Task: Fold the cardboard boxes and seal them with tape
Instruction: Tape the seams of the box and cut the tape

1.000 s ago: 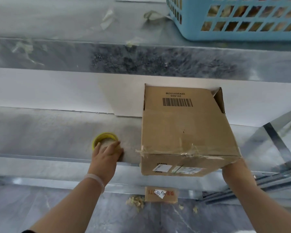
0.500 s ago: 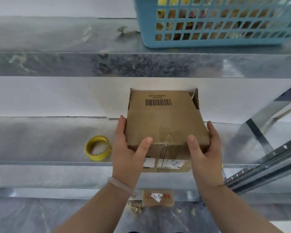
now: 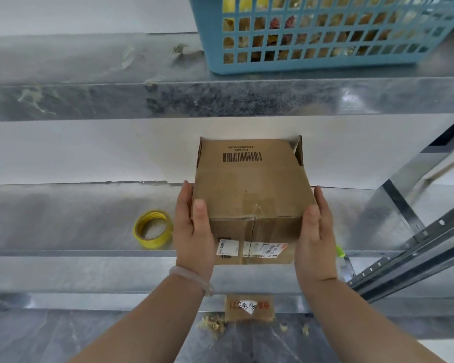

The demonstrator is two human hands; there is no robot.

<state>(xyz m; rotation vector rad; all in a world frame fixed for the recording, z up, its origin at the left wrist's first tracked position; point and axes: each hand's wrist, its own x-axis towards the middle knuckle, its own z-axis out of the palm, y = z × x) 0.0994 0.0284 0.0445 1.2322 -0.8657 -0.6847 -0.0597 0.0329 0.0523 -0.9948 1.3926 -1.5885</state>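
Head view of a metal shelf rack. A brown cardboard box [image 3: 249, 189] is gripped from both sides over the front part of the lower metal shelf [image 3: 63, 218]. The left hand [image 3: 193, 231] clasps the box's left side, thumb lying on the top panel and fingers along the left wall. The right hand [image 3: 315, 231] clasps the right side in mirror fashion, thumb on the top near the front corner. The top panel carries a printed barcode [image 3: 242, 156] near the far edge. A flap stands partly raised at the far right corner. The front face has a centre seam, with white shipping labels [image 3: 249, 249] across its lower part. A pale bracelet [image 3: 192, 280] circles the left wrist.

A roll of yellow tape [image 3: 153, 232] lies flat on the same shelf, just left of the left hand and apart from the box. A blue plastic basket [image 3: 325, 32] sits on the upper shelf, above and to the right. Below the shelf front, a small piece of cardboard [image 3: 249, 308] with a white sticker lies on the grey floor [image 3: 63, 336], beside scattered scraps.
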